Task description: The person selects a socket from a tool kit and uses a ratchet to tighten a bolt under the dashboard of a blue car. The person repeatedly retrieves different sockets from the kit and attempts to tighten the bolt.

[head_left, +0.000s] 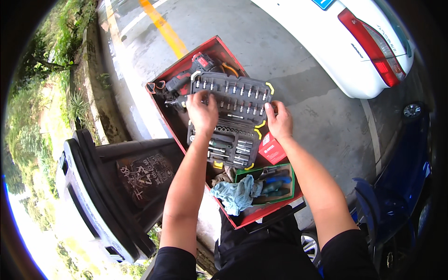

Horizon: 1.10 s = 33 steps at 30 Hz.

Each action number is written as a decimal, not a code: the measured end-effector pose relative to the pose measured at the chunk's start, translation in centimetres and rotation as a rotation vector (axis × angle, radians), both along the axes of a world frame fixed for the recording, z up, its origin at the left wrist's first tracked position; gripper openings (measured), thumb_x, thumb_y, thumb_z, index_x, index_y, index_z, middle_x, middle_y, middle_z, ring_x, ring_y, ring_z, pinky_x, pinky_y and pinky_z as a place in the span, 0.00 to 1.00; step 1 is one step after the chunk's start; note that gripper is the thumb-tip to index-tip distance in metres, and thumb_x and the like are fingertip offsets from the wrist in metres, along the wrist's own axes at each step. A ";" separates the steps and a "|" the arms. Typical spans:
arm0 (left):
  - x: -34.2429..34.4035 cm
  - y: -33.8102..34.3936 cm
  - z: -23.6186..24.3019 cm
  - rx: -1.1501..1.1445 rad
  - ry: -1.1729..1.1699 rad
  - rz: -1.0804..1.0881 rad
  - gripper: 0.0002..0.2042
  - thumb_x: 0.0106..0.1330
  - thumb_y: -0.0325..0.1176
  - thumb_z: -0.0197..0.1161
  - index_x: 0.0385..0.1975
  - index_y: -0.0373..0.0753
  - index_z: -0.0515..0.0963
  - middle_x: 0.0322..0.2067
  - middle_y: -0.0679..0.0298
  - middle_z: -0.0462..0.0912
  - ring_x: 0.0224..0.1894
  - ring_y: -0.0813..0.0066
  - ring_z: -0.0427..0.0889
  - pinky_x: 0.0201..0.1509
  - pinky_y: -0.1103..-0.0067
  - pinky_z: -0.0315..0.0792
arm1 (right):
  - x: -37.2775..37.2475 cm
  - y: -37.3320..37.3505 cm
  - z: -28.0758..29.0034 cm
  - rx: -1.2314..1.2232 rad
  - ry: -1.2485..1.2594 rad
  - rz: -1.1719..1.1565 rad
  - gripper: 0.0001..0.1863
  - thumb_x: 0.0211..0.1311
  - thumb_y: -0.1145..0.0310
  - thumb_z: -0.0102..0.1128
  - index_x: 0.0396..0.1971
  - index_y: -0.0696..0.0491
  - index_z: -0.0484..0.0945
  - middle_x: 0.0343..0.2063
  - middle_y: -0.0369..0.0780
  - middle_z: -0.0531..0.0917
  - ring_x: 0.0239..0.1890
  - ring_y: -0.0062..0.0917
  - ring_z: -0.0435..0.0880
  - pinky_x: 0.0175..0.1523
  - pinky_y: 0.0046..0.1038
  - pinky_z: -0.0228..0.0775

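Observation:
An opened black socket set case (230, 122) with yellow corner catches lies in a red tray-like toolbox (161, 108). Rows of bit sockets fill its upper half; sockets, a ratchet-like handle and longer pieces sit in the lower half. My left hand (203, 112) is over the left part of the upper half, fingers curled down at the bit rows; whatever is between them is hidden. At the right edge of that half, my right hand (280, 122) pinches the rim with thumb and fingers.
A red-and-black cordless drill (186, 77), a red box (272, 148), a blue cloth (237, 193) and a green tray (293, 184) of tools share the toolbox. A dark bin (135, 172) stands left; a white car (336, 46) and a blue car (396, 196) are right.

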<state>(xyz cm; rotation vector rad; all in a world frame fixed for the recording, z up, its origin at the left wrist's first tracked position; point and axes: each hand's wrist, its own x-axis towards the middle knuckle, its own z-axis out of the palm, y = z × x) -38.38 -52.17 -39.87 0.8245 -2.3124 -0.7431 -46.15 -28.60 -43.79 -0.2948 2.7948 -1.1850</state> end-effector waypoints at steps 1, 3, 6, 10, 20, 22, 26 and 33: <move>-0.3 -0.8 0.2 0.045 -0.008 0.023 0.09 0.59 0.31 0.67 0.36 0.34 0.82 0.33 0.54 0.79 0.40 0.55 0.78 0.47 0.66 0.72 | 0.1 -0.1 -0.1 -0.003 0.011 0.003 0.23 0.66 0.45 0.58 0.40 0.53 0.79 0.31 0.43 0.84 0.40 0.39 0.81 0.44 0.40 0.74; -1.0 -1.6 0.6 0.112 -0.015 0.036 0.09 0.59 0.32 0.67 0.36 0.34 0.83 0.34 0.55 0.79 0.39 0.56 0.79 0.45 0.66 0.73 | 0.2 0.0 0.0 -0.023 0.012 0.021 0.23 0.66 0.44 0.57 0.40 0.52 0.79 0.31 0.44 0.83 0.40 0.39 0.81 0.44 0.39 0.74; -1.9 -1.8 0.8 -0.019 -0.063 -0.030 0.09 0.58 0.32 0.68 0.37 0.37 0.84 0.33 0.55 0.78 0.38 0.57 0.78 0.46 0.67 0.72 | 0.1 0.1 0.3 0.011 0.011 0.035 0.24 0.66 0.44 0.57 0.40 0.52 0.79 0.32 0.44 0.83 0.41 0.40 0.81 0.45 0.40 0.74; -3.1 -1.3 0.8 -0.060 -0.095 -0.068 0.10 0.58 0.35 0.69 0.37 0.40 0.85 0.34 0.56 0.78 0.42 0.56 0.77 0.49 0.66 0.72 | 0.1 0.1 -0.1 0.017 0.020 0.011 0.23 0.66 0.45 0.57 0.41 0.52 0.79 0.33 0.46 0.83 0.41 0.42 0.82 0.45 0.41 0.74; -5.0 -1.1 0.4 -0.018 -0.149 -0.036 0.09 0.63 0.36 0.62 0.34 0.35 0.81 0.44 0.49 0.78 0.49 0.46 0.77 0.54 0.61 0.72 | -0.1 0.2 0.1 0.024 0.000 0.012 0.26 0.64 0.42 0.56 0.41 0.52 0.80 0.33 0.45 0.84 0.42 0.41 0.81 0.47 0.41 0.75; -4.6 -2.5 1.0 0.173 0.008 -0.026 0.09 0.63 0.31 0.63 0.36 0.31 0.78 0.34 0.51 0.82 0.37 0.56 0.81 0.47 0.68 0.74 | 0.3 -0.3 0.3 0.042 -0.012 0.020 0.26 0.65 0.42 0.56 0.42 0.52 0.80 0.33 0.46 0.84 0.42 0.41 0.82 0.47 0.41 0.75; -2.1 -2.2 3.0 0.771 0.466 -0.051 0.05 0.69 0.27 0.55 0.33 0.33 0.70 0.31 0.57 0.83 0.31 0.76 0.78 0.38 0.79 0.73 | 0.3 -0.6 -0.2 0.005 0.034 0.041 0.25 0.64 0.44 0.58 0.42 0.54 0.80 0.33 0.48 0.84 0.43 0.43 0.81 0.48 0.41 0.74; 13.7 6.8 2.8 1.132 0.249 0.256 0.10 0.66 0.19 0.43 0.42 0.36 0.69 0.26 0.64 0.76 0.23 0.79 0.72 0.26 0.82 0.68 | 0.1 0.0 0.1 -0.052 0.009 0.012 0.24 0.62 0.46 0.61 0.40 0.54 0.80 0.29 0.46 0.83 0.40 0.42 0.81 0.45 0.41 0.74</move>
